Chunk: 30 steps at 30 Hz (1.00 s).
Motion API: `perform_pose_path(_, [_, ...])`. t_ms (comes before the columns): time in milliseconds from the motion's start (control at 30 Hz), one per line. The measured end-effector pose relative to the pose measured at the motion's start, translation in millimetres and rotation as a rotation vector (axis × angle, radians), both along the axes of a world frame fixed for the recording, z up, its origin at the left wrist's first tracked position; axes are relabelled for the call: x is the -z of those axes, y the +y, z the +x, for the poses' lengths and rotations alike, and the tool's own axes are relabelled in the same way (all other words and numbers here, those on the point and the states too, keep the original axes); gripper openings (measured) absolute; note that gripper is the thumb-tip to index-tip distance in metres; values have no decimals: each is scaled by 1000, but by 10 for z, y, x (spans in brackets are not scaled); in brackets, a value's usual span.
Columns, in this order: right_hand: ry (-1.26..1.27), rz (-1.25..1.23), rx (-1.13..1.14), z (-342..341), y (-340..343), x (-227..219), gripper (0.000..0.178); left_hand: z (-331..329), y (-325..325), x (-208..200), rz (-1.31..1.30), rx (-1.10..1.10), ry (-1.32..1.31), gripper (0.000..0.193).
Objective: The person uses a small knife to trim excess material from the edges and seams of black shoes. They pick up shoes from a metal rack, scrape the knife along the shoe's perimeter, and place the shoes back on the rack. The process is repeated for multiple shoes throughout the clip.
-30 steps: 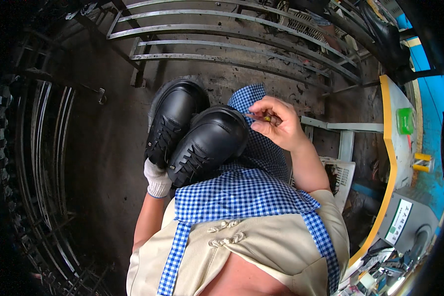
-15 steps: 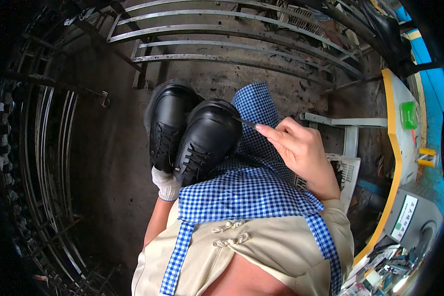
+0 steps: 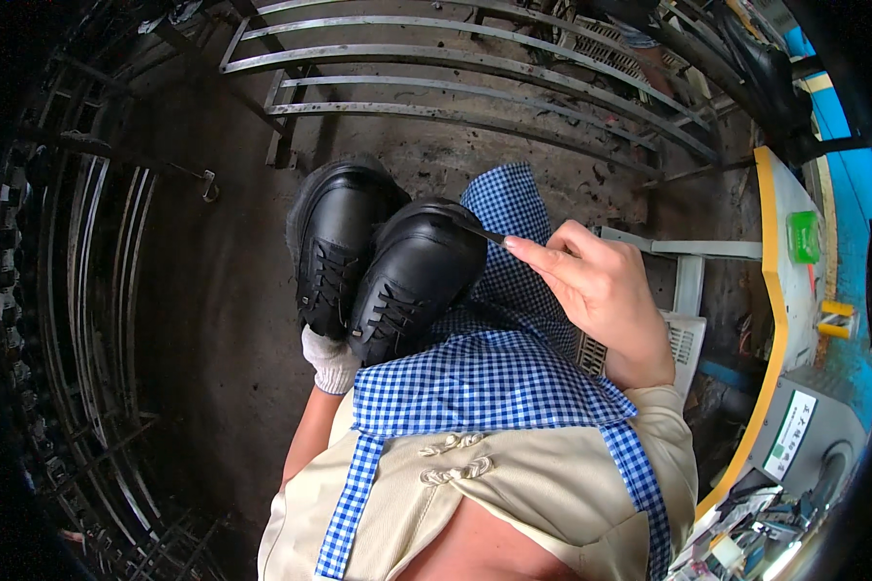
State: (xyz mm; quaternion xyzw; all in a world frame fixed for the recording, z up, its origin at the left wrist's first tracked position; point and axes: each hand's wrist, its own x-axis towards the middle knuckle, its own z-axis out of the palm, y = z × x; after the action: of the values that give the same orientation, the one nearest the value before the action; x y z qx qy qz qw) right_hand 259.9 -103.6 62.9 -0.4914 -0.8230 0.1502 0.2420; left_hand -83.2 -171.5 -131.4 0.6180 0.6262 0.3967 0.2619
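Note:
Two black lace-up shoes, the left shoe (image 3: 344,218) and the right shoe (image 3: 424,252), are held side by side over my lap, toes pointing away. My left hand (image 3: 329,360), in a white knit glove, grips them at the heel end; its fingers are hidden behind the shoes. My bare right hand (image 3: 591,281) pinches a slim dark tool (image 3: 491,235) whose exact kind I cannot make out. The tool's tip lies against the toe edge of the right shoe. A blue checked apron (image 3: 484,378) covers my lap beneath.
A metal rail rack (image 3: 436,108) stands ahead, and another rack (image 3: 87,320) is at the left. On the right is a yellow-edged workbench (image 3: 773,290) with a green container (image 3: 802,237) and a grey machine (image 3: 814,426). A white plastic crate (image 3: 685,351) sits beside my right forearm.
The tool's tip has shifted slightly left over the right shoe's toe. Both shoes keep nearly the same pose in my left hand.

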Motion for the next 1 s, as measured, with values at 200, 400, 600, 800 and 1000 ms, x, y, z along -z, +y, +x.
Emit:
perform_pose_path(200, [51,-45,-7,17,4,18,38,-51,-65,434,-136,-92,-482,51])
perform_pose_path(400, [260,-9,-35,-145,182,353,41,48,31,-18,-41,-2,-107,51])
perform_pose_path(600, [362,-5,-27,-252,306,359,36,-288,-205,672,17,-91,122,72])
perform_pose_path(800, [379,-29,7,-33,219,448,38,-39,5,202,-89,-5,-29,57])
perform_pose_path(1000, [165,-86,17,56,19,193,39,-47,-29,451,-176,-94,-412,58])
